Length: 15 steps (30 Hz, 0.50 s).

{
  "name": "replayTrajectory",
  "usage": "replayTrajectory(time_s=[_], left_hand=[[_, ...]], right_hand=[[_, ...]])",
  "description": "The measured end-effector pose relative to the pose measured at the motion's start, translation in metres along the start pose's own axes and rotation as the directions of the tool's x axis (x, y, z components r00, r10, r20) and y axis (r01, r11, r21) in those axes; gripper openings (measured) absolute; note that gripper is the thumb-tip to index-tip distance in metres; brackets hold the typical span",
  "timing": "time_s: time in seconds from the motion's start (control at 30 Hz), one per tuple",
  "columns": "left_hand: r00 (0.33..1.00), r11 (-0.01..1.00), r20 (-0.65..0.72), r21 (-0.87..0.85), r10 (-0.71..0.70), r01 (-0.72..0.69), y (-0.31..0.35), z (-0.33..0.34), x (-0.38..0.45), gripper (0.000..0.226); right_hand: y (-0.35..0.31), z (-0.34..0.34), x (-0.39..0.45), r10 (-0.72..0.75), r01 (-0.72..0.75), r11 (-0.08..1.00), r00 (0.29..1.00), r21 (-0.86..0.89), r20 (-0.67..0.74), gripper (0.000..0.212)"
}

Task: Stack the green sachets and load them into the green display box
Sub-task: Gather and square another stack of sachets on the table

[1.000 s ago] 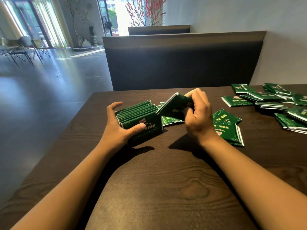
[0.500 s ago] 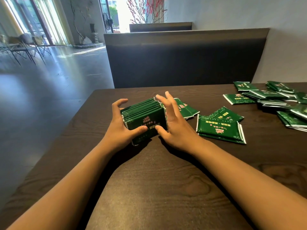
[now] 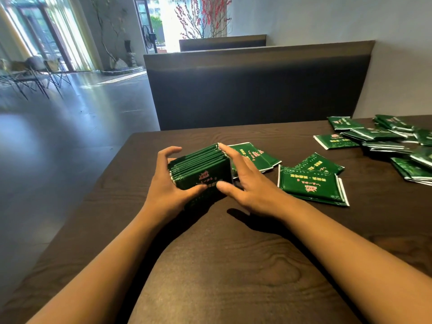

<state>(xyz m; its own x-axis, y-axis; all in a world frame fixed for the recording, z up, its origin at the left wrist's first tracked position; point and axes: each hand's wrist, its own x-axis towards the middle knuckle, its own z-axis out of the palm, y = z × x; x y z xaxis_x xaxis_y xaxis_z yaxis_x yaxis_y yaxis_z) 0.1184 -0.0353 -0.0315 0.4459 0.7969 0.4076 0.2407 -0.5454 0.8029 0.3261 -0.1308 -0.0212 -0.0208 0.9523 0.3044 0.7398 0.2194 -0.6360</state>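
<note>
A stack of green sachets (image 3: 201, 164) stands on edge on the dark wooden table (image 3: 210, 265), left of centre. My left hand (image 3: 163, 190) grips its left end, fingers curled over the back and thumb on the front face. My right hand (image 3: 252, 183) presses straight fingers along the stack's right end, with the thumb touching the front. Just right of it lie three loose sachets: one (image 3: 254, 155) behind my right hand and two overlapping ones (image 3: 311, 185). I cannot make out a display box apart from the stack.
A scattered pile of more green sachets (image 3: 385, 141) covers the table's far right. A dark bench backrest (image 3: 257, 90) rises behind the table's far edge. The table's left edge drops to an open floor (image 3: 58, 148).
One second ago my right hand held a single sachet at the stack's right end. That sachet has joined the stack, and the hand now lies flat against that end. My left hand kept its grip.
</note>
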Motion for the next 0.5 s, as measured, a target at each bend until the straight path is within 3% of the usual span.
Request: replayTrajectory(time_s=[0.13, 0.27, 0.37, 0.5], left_hand=[[0.998, 1.0, -0.059, 0.008, -0.026, 0.026, 0.002, -0.001, 0.0, 0.091], [0.997, 0.998, -0.043, 0.002, -0.066, 0.066, 0.001, -0.001, 0.001, 0.095], [0.996, 0.996, -0.012, -0.006, -0.085, 0.084, 0.002, 0.0, 0.0, 0.1], [0.995, 0.995, -0.01, 0.017, -0.099, 0.099, 0.004, -0.001, -0.001, 0.104]], right_hand=[[0.013, -0.012, 0.006, 0.156, -0.204, 0.934, 0.971, -0.294, -0.179, 0.055], [0.027, -0.022, 0.003, 0.384, -0.403, 0.764, 0.912, -0.504, -0.146, 0.055], [0.031, -0.019, 0.003, 0.467, -0.453, 0.717, 0.877, -0.53, -0.117, 0.05], [0.032, -0.016, 0.004, 0.422, -0.421, 0.697, 0.895, -0.58, -0.143, 0.049]])
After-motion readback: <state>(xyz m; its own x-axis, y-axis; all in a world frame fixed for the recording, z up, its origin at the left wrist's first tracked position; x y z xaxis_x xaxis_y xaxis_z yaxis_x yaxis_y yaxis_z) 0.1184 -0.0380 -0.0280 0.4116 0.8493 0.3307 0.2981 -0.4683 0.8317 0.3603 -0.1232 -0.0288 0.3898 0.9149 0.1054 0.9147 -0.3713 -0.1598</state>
